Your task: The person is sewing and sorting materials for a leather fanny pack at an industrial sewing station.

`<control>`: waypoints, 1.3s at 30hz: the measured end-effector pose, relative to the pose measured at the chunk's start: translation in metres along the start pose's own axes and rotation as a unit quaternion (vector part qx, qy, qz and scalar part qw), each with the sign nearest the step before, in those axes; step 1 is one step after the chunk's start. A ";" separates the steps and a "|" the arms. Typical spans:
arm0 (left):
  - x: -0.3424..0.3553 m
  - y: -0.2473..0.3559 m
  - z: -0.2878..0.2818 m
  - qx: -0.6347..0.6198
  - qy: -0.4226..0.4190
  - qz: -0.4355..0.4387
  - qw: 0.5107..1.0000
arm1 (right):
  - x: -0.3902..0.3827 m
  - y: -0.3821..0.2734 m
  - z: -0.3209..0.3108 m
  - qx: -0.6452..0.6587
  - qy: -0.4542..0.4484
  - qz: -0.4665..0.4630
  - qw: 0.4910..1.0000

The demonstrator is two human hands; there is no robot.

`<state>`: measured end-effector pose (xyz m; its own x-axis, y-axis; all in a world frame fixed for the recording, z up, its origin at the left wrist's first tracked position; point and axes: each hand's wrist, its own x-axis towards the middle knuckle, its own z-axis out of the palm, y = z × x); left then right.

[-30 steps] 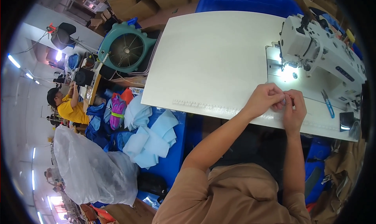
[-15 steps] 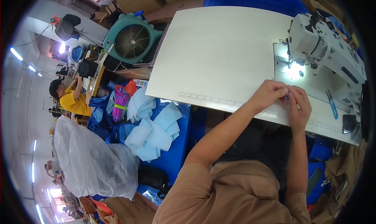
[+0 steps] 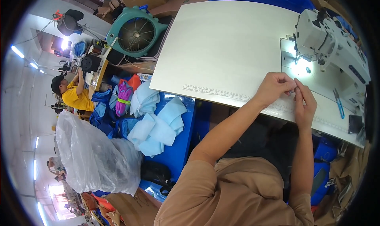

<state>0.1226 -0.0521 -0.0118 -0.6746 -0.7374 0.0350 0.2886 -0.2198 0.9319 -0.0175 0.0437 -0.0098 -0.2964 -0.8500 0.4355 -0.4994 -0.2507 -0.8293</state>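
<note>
Over the front edge of the white sewing table (image 3: 221, 48), my left hand (image 3: 274, 90) and my right hand (image 3: 305, 107) meet fingertip to fingertip. Both are closed in a pinch around a small greyish thing (image 3: 292, 90), mostly hidden by the fingers and too small to name. A white sewing machine (image 3: 322, 40) stands just beyond my hands, its lamp lighting the needle plate. To the right of my right hand lie blue-handled snips (image 3: 339, 103), with a dark phone (image 3: 356, 124) nearer the edge.
On the left, a blue surface (image 3: 182, 143) bears light blue fabric pieces (image 3: 158, 129) and a purple bundle (image 3: 124, 97). A large clear plastic bag (image 3: 95, 155) stands before it. A green fan (image 3: 136, 32) sits beyond. A person in yellow (image 3: 77, 97) works at another table.
My hands stay together at the table's edge, with the fingers shifted. The small greyish thing is more covered by them now. The whole view has tilted slightly.
</note>
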 end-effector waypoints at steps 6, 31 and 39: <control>0.005 -0.005 -0.007 -0.102 0.039 0.041 0.993 | 0.002 0.008 0.001 0.084 -0.016 0.172 0.981; -0.003 -0.009 0.016 0.316 0.022 0.105 0.943 | 0.009 0.018 -0.006 0.102 0.013 0.060 0.993; 0.016 -0.027 0.060 0.071 0.102 0.079 0.989 | 0.003 0.019 -0.023 0.274 -0.049 0.096 0.956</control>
<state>0.0633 -0.0198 -0.0153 -0.4731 -0.8722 0.1242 0.2709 -0.0099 0.9625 -0.0461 0.0470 -0.0160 -0.2491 -0.9373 0.2436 0.0670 -0.2676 -0.9612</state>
